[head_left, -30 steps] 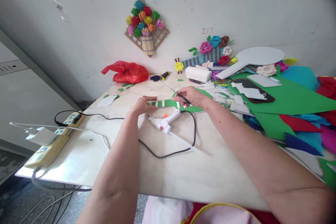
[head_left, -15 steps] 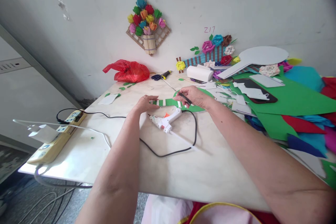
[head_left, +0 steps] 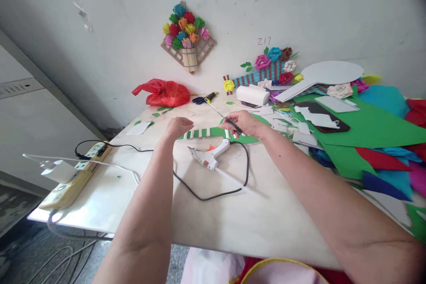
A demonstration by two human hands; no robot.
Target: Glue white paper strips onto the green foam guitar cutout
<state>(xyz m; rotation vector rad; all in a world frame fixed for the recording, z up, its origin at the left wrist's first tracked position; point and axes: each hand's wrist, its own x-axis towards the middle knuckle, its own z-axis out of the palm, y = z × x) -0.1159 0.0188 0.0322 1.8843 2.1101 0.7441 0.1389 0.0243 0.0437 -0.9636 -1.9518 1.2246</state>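
A flat green piece (head_left: 218, 132) with white strips across its narrow left part and a wide rounded right end lies on the table. My left hand (head_left: 179, 127) is by its left end, fingers stretched out to the right, with nothing visible in them. Over its right part, my right hand (head_left: 245, 123) grips the black handle of a thin metal tool (head_left: 233, 125), whose shaft points up and left. A white glue gun (head_left: 207, 158) lies just in front of the piece, a clear glue stick coming out of its back.
A yellow power strip (head_left: 76, 176) with cables sits at the left edge. Behind are a red bag (head_left: 166, 93), scissors (head_left: 204, 98) and a white roll (head_left: 253, 95). Coloured sheets (head_left: 372, 124), paper scraps and a dark tablet-like object (head_left: 339, 125) cover the right side.
My left hand has moved slightly left, off the green piece's narrow end, so more white strips show. My right hand and the tool have hardly moved.
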